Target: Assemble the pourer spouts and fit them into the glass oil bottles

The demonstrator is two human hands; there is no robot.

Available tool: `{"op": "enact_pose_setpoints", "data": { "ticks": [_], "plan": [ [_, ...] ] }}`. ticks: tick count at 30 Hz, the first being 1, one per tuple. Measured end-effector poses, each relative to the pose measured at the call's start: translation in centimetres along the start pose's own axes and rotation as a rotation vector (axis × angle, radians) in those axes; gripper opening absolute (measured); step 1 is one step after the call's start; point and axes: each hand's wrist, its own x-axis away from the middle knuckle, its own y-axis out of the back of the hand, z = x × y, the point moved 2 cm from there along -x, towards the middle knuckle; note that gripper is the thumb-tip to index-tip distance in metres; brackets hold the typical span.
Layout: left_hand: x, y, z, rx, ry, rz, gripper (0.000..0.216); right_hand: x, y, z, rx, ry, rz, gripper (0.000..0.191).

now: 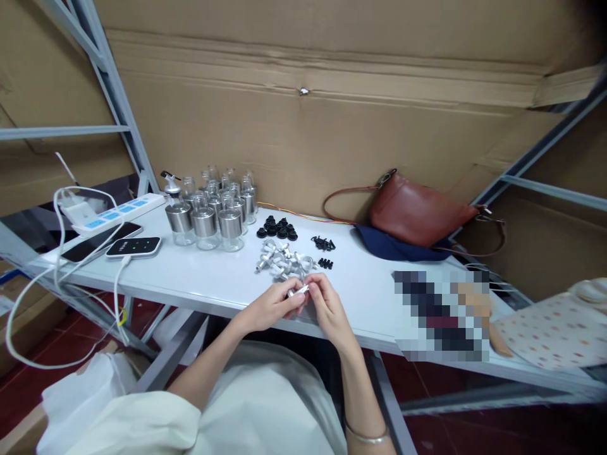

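Note:
My left hand (274,304) and my right hand (327,305) meet at the near edge of the white table (199,278). Both pinch one small silver spout part (300,291) between their fingertips. Just beyond the hands lies a heap of the same silver spout parts (284,260). Further back sit a cluster of black rubber rings (277,229) and two small heaps of black plugs (323,242). Several glass bottles with steel collars (211,212) stand at the back left.
A white power strip (116,212), a black phone (100,242) and a power bank (133,247) with white cables lie at the table's left. A brown leather bag (417,212) rests on dark blue cloth at the right. Cardboard lines the wall behind.

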Motion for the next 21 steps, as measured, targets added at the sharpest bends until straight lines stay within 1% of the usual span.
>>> {"op": "enact_pose_setpoints", "data": {
  "ticks": [3, 6, 8, 11, 13, 15, 16, 17, 19, 21],
  "plan": [
    [0.0, 0.0, -0.1, 0.019, 0.009, 0.013, 0.034, 0.0, -0.1, 0.2, 0.003, -0.021, -0.001, 0.029],
    [0.1, 0.0, -0.2, 0.053, 0.013, 0.034, 0.037, 0.0, -0.1, 0.0, -0.016, -0.056, 0.04, 0.03],
    [0.2, 0.1, -0.3, 0.073, 0.005, 0.054, 0.041, 0.1, 0.0, -0.2, -0.025, -0.058, 0.047, 0.035],
    [0.2, 0.1, -0.4, 0.062, 0.0, 0.08, 0.044, 0.1, 0.1, -0.6, -0.08, -0.072, 0.01, 0.044],
    [0.2, 0.1, -0.2, 0.007, 0.015, 0.062, 0.041, 0.0, 0.4, -0.9, -0.162, -0.126, -0.051, 0.048],
    [0.1, 0.2, 0.0, -0.027, 0.02, -0.001, 0.038, -0.2, 1.1, -1.2, -0.219, -0.176, -0.17, 0.05],
    [0.0, 0.2, 0.1, -0.027, 0.014, -0.04, 0.036, -0.3, 1.7, -1.3, -0.208, -0.19, -0.239, 0.05],
    [0.0, 0.2, 0.2, -0.019, 0.004, -0.072, 0.035, -0.4, 2.4, -1.4, -0.167, -0.196, -0.303, 0.048],
    [-0.1, 0.3, 0.3, -0.012, -0.01, -0.102, 0.03, -0.8, 4.0, -1.6, -0.021, -0.186, -0.397, 0.038],
    [-0.1, 0.2, 0.2, -0.031, -0.006, -0.097, 0.027, -1.1, 5.7, -1.9, 0.132, -0.166, -0.444, 0.032]
  ]
}}
